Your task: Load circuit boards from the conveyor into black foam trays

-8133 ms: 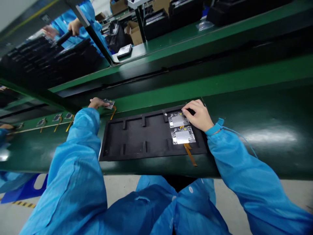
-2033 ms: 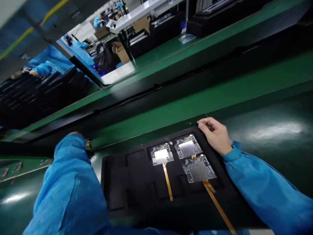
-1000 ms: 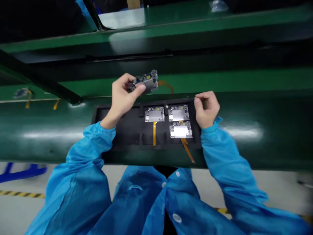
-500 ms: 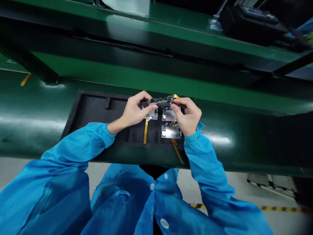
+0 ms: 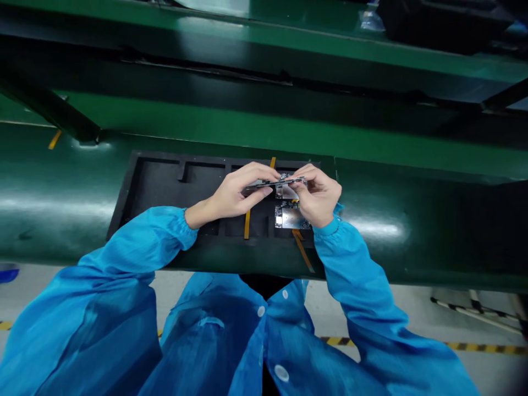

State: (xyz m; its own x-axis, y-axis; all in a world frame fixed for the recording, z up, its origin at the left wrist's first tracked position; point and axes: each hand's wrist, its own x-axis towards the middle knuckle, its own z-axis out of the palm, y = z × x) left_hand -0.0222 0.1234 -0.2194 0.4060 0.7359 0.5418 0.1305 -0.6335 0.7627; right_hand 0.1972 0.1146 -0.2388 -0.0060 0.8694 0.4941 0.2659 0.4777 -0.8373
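A thin circuit board (image 5: pixel 274 183), seen nearly edge-on, is held above a black tray (image 5: pixel 160 159). My left hand (image 5: pixel 241 190) pinches its left part between thumb and fingers. The fingers of my right hand (image 5: pixel 318 192) close on its right end. Below the hands, a board with a silver metal plate (image 5: pixel 292 218) lies in the tray's right part. Another such board (image 5: pixel 289 191) is just above it, partly covered by my right hand. An amber strip (image 5: pixel 247 224) lies in the tray under my left hand, and another (image 5: pixel 304 252) runs over the front rim.
Behind the tray, a green shelf edge (image 5: pixel 231 120) spans the bench. A dark post (image 5: pixel 78 121) stands at the back left, with an amber strip (image 5: pixel 54 139) beside it. A black box (image 5: pixel 437 25) sits on the upper shelf at the right.
The held board has turned nearly edge-on and sits slightly lower. The amber piece by my right fingertips no longer shows there; an amber strip now shows at the tray's back rim. The view has shifted slightly.
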